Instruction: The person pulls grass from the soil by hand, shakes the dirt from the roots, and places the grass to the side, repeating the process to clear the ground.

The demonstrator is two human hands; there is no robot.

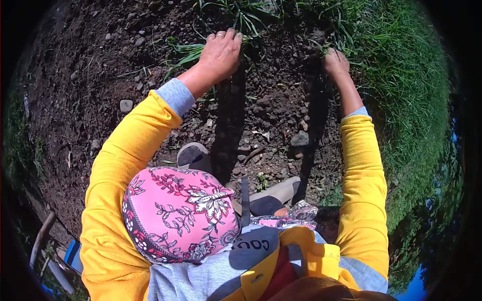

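My left hand (pixel 221 54), with a ring on one finger, is closed at the top middle over the dark soil. Broad green blades of grass (pixel 187 53) stick out to its left, and the fingers appear wrapped round part of that tuft. To the right, my right hand (pixel 336 63) makes a fist at the border of the green grass (pixel 401 65), with thin blades showing at its fingers. The fingertips of both hands are partly hidden. Bare loose soil (pixel 273 83) lies between the hands, and another grass tuft (pixel 246 15) grows just above the left one.
A grey stone (pixel 299 139) and a smaller pale stone (pixel 126 106) lie on the soil. Two shoes (pixel 195 156) are close below the hands. Pink flowered cloth (pixel 181 215) covers my knee. Something blue (pixel 74 256) stands at the lower left.
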